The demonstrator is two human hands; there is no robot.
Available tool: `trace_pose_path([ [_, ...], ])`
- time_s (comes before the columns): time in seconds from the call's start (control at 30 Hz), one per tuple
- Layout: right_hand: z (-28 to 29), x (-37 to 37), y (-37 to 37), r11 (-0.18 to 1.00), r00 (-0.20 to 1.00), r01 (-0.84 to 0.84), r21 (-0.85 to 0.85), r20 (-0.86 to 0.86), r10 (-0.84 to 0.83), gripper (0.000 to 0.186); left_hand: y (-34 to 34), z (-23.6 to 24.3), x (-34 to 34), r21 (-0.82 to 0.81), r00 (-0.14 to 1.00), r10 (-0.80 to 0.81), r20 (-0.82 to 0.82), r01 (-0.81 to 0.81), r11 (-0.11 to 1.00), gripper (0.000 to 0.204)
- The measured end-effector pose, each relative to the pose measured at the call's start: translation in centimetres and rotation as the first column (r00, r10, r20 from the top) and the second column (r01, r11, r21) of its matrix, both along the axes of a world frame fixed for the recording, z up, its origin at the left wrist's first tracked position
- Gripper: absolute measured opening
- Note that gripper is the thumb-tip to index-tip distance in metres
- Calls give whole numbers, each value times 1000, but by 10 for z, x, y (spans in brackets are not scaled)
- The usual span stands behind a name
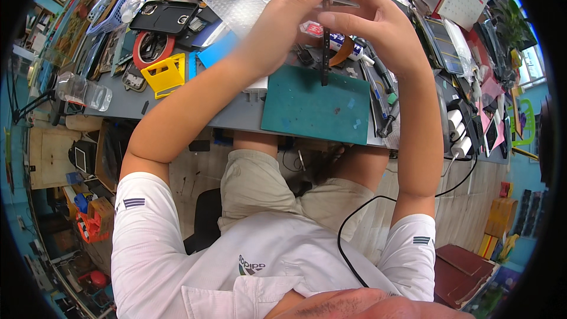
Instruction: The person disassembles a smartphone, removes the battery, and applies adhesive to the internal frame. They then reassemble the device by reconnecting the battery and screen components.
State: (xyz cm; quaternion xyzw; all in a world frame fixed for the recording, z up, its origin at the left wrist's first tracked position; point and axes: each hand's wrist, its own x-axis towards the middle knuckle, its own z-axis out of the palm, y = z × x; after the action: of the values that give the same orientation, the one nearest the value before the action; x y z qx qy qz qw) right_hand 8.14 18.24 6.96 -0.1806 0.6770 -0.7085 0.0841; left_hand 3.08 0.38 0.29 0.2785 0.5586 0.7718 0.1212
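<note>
Both my hands are raised over the far part of the desk, around a narrow black strap with a row of holes (325, 53), like a watch strap. My left hand (283, 18) is closed, its thumb and fingers pinching the upper part of the strap. From the other side, my right hand (378, 20) has its thumb and curled fingers at the same strap. Its lower end hangs over a green cutting mat (313, 106). A brown curved band (342, 52) shows just beside it; whether the two are joined I cannot tell. My fingers partly hide what is between them.
A yellow phone stand (163, 75), red tape roll (153, 49) and black phone case (163, 16) lie left. Pens and screwdrivers (381, 85) lie right of the mat. A plastic bottle (84, 91) rests near the left edge. White plugs (458, 133) and a black cable (378, 198) are right.
</note>
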Motion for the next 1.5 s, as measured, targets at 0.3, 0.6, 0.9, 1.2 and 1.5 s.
trace_pose_path([
  [0.3, -9, -3, 9, 998, 996, -39, -56, -77, 34, 89, -1, 3, -7, 108, 996, -87, 10, 86, 991, 64],
  [0.6, 2, 0, 5, 997, 997, -29, -76, -75, 23, 82, -11, 3, -12, 124, 982, 57, -181, -35, 992, 61],
  [0.9, -28, -23, 16, 994, 963, -103, -30, -254, 92, 89, -22, 19, -6, 82, 536, 304, -787, -399, 913, 57],
  [1.2, -29, -21, 16, 998, 970, -61, -7, -235, 57, 96, -21, 18, -7, 183, 453, 374, -810, -410, 893, 55],
  [1.5, -27, -20, 14, 997, 969, -76, -15, -238, 70, 94, -22, 19, -7, 205, 386, 388, -837, -437, 876, 54],
])
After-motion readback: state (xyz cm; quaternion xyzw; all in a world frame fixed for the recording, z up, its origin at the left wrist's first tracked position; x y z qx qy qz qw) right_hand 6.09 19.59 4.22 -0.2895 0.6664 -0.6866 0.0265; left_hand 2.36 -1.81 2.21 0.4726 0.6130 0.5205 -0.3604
